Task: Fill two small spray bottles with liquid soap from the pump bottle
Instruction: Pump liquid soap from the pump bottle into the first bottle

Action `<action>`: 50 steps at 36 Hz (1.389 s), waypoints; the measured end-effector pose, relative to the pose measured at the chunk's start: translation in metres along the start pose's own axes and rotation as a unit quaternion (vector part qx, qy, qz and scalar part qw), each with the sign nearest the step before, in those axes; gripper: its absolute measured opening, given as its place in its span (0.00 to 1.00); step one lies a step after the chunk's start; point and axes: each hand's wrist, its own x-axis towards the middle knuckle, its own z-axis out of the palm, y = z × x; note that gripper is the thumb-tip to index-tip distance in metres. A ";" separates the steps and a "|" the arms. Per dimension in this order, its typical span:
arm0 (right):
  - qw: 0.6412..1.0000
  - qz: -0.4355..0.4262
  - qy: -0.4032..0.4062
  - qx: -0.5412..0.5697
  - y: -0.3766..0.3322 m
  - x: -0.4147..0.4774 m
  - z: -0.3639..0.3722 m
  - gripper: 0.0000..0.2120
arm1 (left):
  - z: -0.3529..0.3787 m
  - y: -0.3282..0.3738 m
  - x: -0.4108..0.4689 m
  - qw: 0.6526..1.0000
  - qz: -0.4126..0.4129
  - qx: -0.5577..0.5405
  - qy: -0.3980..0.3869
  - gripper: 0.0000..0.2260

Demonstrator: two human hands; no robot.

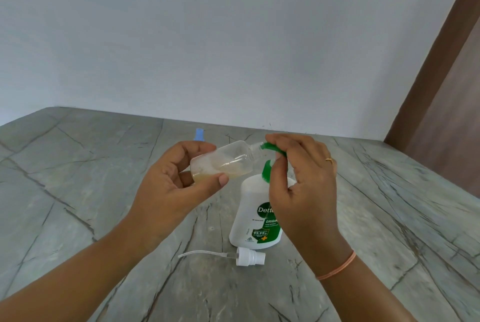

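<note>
**First spray bottle taking soap, much left to do**

The left hand (pixel 171 186) is gripping the small spray bottle (pixel 223 162) round its base, thumb below and fingers curled behind. It is holding the bottle tipped almost flat in the air, with the open neck pointing right. The right hand (pixel 304 181) is curling its fingers over the green pump head (pixel 272 149) and seems to be pressing it. The green spout is meeting the bottle's neck. The two hands are working close together but are not touching.

A shallow pool of pale yellowish soap is lying along the lower side of the clear bottle, so I judge it well short of full. The pump bottle (pixel 253 207) is standing on the desk (pixel 78 191) under the right hand. The white spray cap (pixel 249 256), with its dip tube, is lying on the desk just near of the pump bottle, waiting to go back on.

At the far side, behind the left hand, something blue (pixel 199 134) is showing. It may belong to the second spray bottle, but I cannot tell. Filling that second bottle looks to be wholly ahead.
</note>
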 end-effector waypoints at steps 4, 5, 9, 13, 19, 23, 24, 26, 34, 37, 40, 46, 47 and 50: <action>1.000 -0.017 0.012 -0.005 0.003 -0.003 0.003 0.15 | -0.001 -0.001 0.001 1.000 -0.005 -0.007 0.000 0.20; 1.000 -0.022 0.019 0.000 0.004 -0.004 0.004 0.14 | -0.002 -0.002 0.001 1.000 -0.004 -0.006 0.000 0.21; 0.999 -0.025 0.033 0.024 0.006 -0.011 0.012 0.13 | -0.006 -0.003 0.000 1.000 -0.003 -0.009 0.004 0.22; 0.999 -0.021 0.031 0.029 0.008 -0.014 0.014 0.13 | -0.005 -0.002 0.001 1.000 0.002 -0.005 0.004 0.22; 1.000 0.002 0.014 0.022 0.002 -0.009 0.007 0.15 | -0.002 0.000 0.000 1.000 0.010 0.010 0.000 0.20; 1.000 0.003 0.011 0.006 0.000 -0.002 0.000 0.15 | 0.001 0.002 -0.001 1.000 0.018 -0.002 0.005 0.18; 1.000 0.001 0.010 0.003 0.000 -0.002 0.000 0.15 | 0.001 0.002 -0.002 1.000 0.019 -0.004 0.005 0.18; 1.000 -0.002 0.008 -0.001 0.000 -0.003 0.001 0.15 | 0.002 0.002 -0.002 1.000 0.022 -0.007 0.002 0.18; 0.999 -0.026 0.029 0.014 0.005 -0.008 0.005 0.15 | 0.002 0.002 -0.002 1.000 0.017 -0.002 0.000 0.20; 0.999 -0.020 0.026 0.023 0.007 -0.012 0.011 0.15 | 0.001 0.001 0.000 1.000 0.014 -0.005 0.005 0.20; 0.999 -0.015 0.024 0.026 0.007 -0.013 0.012 0.15 | -0.001 0.001 0.000 1.000 0.016 -0.005 0.010 0.19; 1.000 -0.011 0.011 0.020 0.003 -0.009 0.004 0.16 | 0.000 -0.001 -0.001 1.000 0.016 0.000 0.000 0.20; 1.000 -0.013 0.010 0.016 0.003 -0.008 0.002 0.16 | 0.000 -0.001 -0.001 1.000 0.018 0.001 0.000 0.21; 1.000 -0.016 0.004 0.001 0.001 -0.007 0.000 0.16 | 0.000 -0.001 -0.002 1.000 0.018 0.003 0.002 0.22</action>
